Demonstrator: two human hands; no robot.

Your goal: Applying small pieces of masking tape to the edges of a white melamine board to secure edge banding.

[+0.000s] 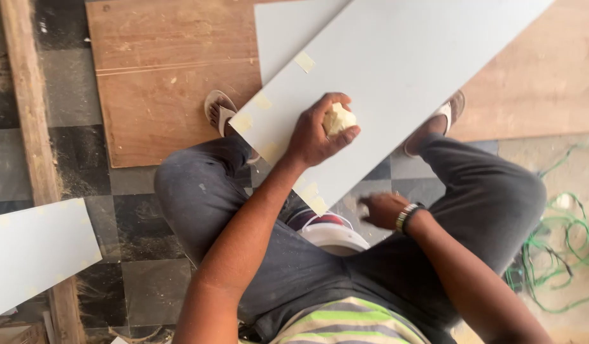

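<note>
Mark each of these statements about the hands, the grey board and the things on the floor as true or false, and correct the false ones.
1. The left hand grips a pale yellow lump of putty against the long light grey board. True.
2. The right hand rests on top of the board. False: it is below the board's lower edge, near the white round container.
3. The right wrist wears a banded bracelet. True.
4. The board has no marks on it. False: pale yellow patches run along its edge.
5. A tangle of green cord lies on the floor at the right. True.
6. The person is barefoot. False: they wear sandals.
</note>
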